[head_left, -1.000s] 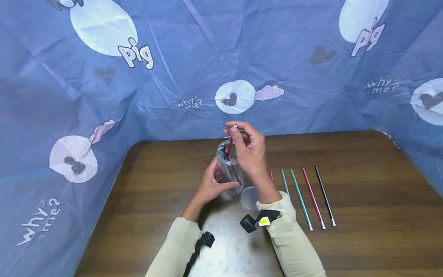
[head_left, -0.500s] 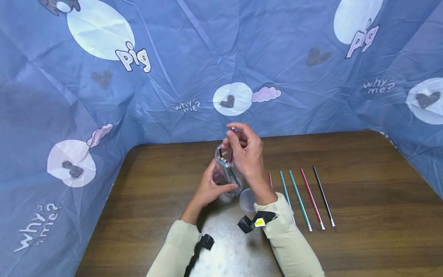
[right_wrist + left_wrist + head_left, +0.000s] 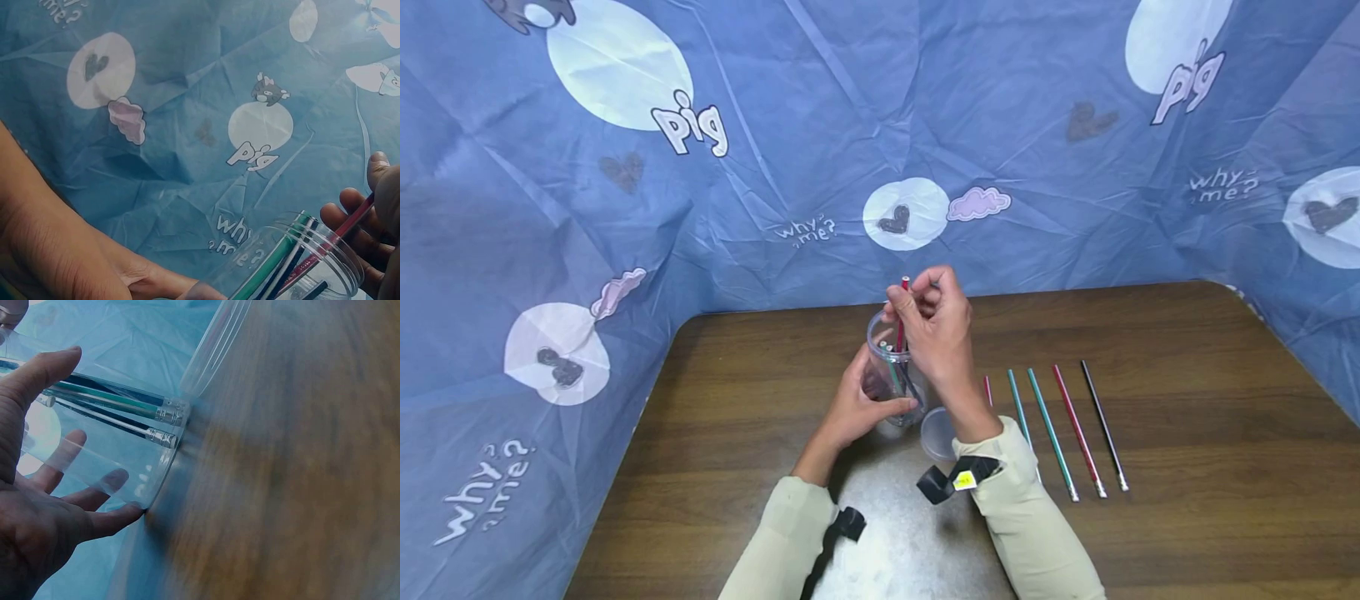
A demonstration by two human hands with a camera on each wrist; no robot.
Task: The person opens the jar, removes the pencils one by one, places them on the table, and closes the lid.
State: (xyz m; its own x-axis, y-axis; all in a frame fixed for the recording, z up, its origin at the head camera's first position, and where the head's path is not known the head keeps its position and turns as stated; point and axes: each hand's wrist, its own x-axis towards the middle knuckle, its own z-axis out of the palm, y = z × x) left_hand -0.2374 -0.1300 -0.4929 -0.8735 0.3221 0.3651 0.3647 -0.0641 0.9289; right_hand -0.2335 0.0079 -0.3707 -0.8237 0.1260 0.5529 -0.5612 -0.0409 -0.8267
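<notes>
Red pencil (image 3: 900,335), head view: stands nearly upright through the mouth of the clear jar (image 3: 887,357), top well above the rim. Change: the index finger of the right hand (image 3: 936,333) is now curled back, clear of the pencil top it touched half a second ago; compared with one second ago, the pencil also leans less. Hold is apparently reduced to the thumb and remaining fingers; contact behind the thumb is hidden. The left hand (image 3: 857,406) grips the jar, thumb across its near side. A translucent lid (image 3: 937,433) lies just beside the jar. Five loose pencils (image 3: 1051,433) lie in a row to the right; the right sleeve (image 3: 1022,500) hides part of the leftmost.

Left wrist view: fingers are spread around the jar wall. Three eraser ends (image 3: 167,416) sit at the base; a fourth sits higher, presumably the red pencil's, suggesting incomplete insertion.

Right wrist view: the red pencil runs from the right fingers into the jar at a slant. Possible obstruction: a teal pencil (image 3: 269,265) and dark ones crowd the same opening.
</notes>
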